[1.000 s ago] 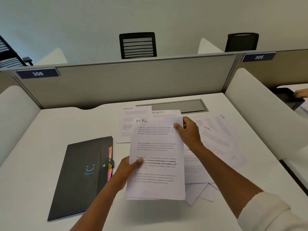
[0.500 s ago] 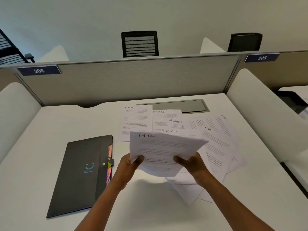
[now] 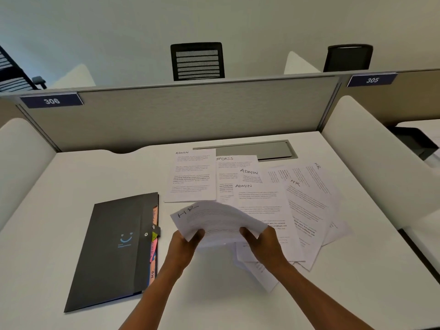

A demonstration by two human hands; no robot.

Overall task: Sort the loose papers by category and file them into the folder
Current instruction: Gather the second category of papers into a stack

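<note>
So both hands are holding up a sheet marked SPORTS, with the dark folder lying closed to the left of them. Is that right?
Not quite. In the head view the sheet held by the left hand and right hand is marked HR, not SPORTS. The dark folder does lie closed to the left.

Body text on every loose sheet (image 3: 264, 206) was too small to read; only the handwritten headings showed. The HR sheet (image 3: 214, 219) I held was motion-blurred and hid my fingers behind it, both hands. It also covered the lower parts of the sheets beneath. Folder (image 3: 114, 248) tabs were mostly hidden. My forearms ran off the bottom edge. The chair at far left was cut off.
</note>
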